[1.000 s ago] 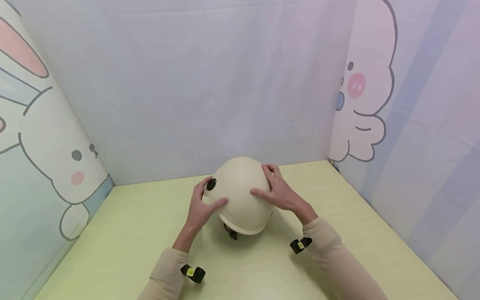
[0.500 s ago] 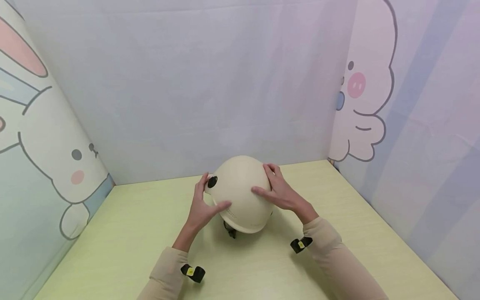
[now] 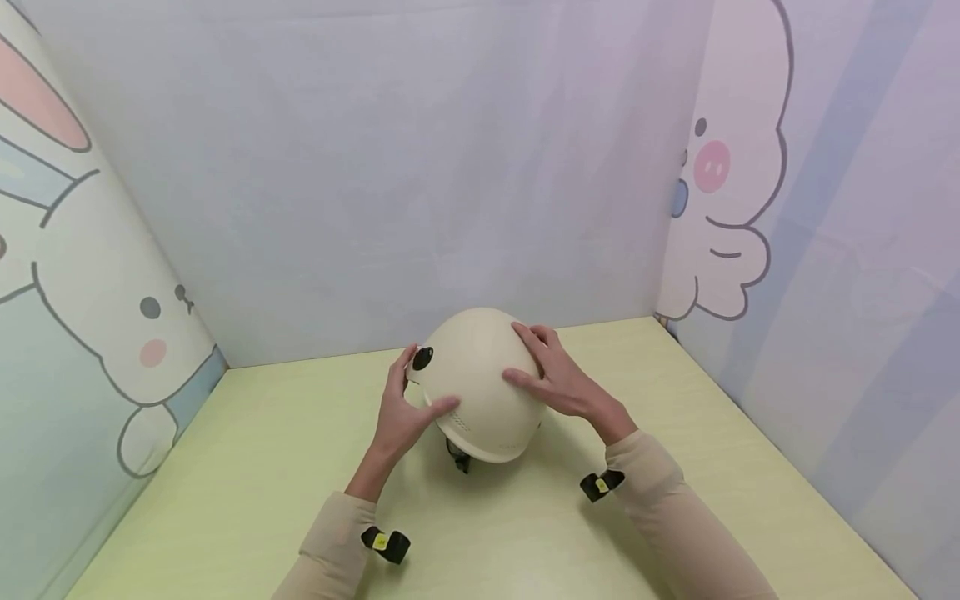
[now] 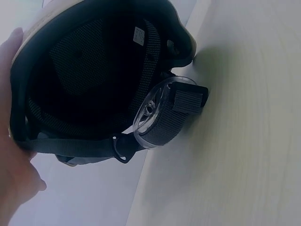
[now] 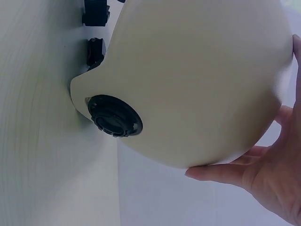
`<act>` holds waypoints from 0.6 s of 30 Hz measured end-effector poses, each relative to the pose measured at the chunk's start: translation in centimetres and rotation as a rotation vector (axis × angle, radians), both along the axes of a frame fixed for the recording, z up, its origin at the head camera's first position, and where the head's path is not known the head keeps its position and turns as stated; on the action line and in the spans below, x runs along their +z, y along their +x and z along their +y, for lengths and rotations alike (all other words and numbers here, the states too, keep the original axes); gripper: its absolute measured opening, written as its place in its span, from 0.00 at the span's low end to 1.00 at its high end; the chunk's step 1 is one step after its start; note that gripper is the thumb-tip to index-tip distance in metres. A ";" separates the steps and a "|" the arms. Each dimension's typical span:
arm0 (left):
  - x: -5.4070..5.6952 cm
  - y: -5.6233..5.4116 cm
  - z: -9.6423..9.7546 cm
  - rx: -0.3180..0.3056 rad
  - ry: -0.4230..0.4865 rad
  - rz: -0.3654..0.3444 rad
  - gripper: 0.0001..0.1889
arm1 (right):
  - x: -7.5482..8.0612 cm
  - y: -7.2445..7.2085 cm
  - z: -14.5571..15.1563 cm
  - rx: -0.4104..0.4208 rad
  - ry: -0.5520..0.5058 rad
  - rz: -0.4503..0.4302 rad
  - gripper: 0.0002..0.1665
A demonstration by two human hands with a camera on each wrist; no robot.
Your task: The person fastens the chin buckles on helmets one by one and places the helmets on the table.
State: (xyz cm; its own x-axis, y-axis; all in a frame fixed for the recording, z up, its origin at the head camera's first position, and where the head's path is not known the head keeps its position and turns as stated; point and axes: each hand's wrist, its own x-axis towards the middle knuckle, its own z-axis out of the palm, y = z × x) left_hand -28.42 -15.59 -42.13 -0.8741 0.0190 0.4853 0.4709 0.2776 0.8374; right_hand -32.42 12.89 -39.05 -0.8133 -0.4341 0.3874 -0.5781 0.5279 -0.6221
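A cream helmet (image 3: 480,383) is tilted on the table between both hands, its black round side knob (image 3: 423,358) at the upper left. My left hand (image 3: 401,417) grips the left rim, thumb on the shell and fingers beside the knob. Curved over the right side of the dome, my right hand (image 3: 558,379) holds it with thumb and fingers apart. In the left wrist view the dark padded inside (image 4: 89,70) opens toward the camera. A black chin strap (image 4: 80,147) crosses the opening, and a clear plastic piece with webbing (image 4: 164,113) hangs near the tabletop.
The pale yellow-green table (image 3: 247,467) runs back to a plain light curtain (image 3: 375,183). Cartoon-printed panels, a rabbit (image 3: 112,300) on the left and a pink-nosed figure (image 3: 738,167) on the right, stand along the sides.
The helmet has moved slightly away and turned a little in the hands. The left fingers sit a bit higher by the knob; the right fingertips reach slightly further over the dome.
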 end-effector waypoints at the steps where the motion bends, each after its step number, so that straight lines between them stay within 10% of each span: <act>1: 0.0 0.0 0.0 0.002 0.000 0.001 0.53 | 0.0 0.0 0.0 -0.001 -0.001 0.002 0.49; 18: 0.3 0.1 0.0 0.082 -0.081 -0.026 0.52 | 0.1 0.0 -0.1 -0.021 -0.007 -0.003 0.50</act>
